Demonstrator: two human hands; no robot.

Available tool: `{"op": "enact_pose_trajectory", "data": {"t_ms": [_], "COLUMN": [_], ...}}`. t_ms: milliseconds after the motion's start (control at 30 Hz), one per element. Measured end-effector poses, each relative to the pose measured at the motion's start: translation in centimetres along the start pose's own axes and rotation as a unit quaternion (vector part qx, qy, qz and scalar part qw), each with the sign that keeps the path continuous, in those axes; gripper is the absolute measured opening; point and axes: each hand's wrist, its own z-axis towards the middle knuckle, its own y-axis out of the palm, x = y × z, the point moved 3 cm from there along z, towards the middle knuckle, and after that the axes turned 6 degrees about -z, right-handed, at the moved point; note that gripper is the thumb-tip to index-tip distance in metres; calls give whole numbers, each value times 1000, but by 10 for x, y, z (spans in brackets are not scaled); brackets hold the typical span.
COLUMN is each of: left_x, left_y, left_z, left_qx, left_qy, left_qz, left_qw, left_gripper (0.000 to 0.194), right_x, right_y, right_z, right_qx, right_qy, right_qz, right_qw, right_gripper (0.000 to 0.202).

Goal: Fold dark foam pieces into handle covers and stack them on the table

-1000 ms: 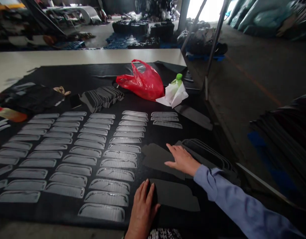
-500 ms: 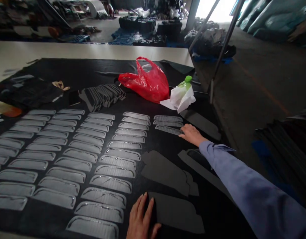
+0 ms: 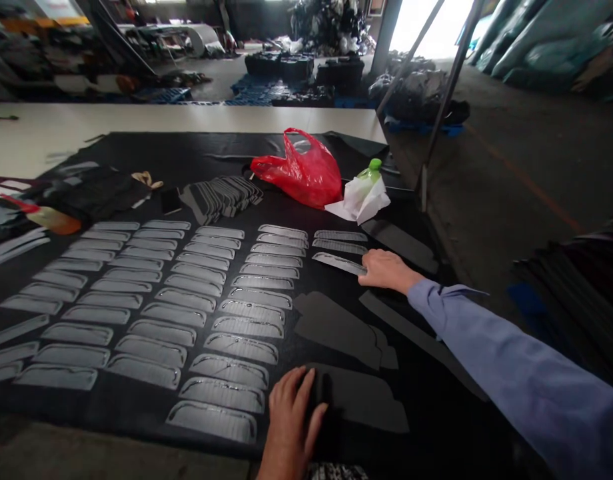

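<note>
Pale strips (image 3: 336,263) — 1 in right fingers (image 3: 370,260), 2 beyond

You wear a long sleeve (image 3: 486,347) of plain, pale blue-violet cloth on your right arm (image 3: 561,403), creased along its length, with a loose pointed flap (image 3: 464,290) by the cuff (image 3: 424,297). Your right hand (image 3: 386,271) and left hand (image 3: 292,408) are bare. Beside your left wrist (image 3: 281,459) shows some black-and-white patterned fabric (image 3: 336,473), too little to tell the garment.

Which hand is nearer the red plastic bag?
Right. The right hand, holding a pale strip, is in front and to the right of the red plastic bag; the left hand is much farther, at a gray panel.
</note>
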Motion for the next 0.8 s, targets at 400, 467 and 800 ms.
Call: {"op": "enact_pose_trajectory", "data": {"t_ms": [400, 467, 800], "left_x": [52, 47, 20], "left_y": [2, 1, -6], "left_z": [52, 46, 13], "left_qx": [-67, -87, -236], "left_qy": [-309, -318, 19], "left_qz": [-656, -638, -22], "left_qw": [685, 696, 971], "left_gripper": [59, 52, 44], "right_x": [-112, -129, -164], "right_y": [43, 48, 29], "right_z": [-171, -191, -249], "right_qx": [-80, -36, 207], "right_qy": [-14, 7, -62], "right_qz": [593, 577, 132], "right_qw": [801, 816, 967], "right_gripper": [19, 13, 37]}}
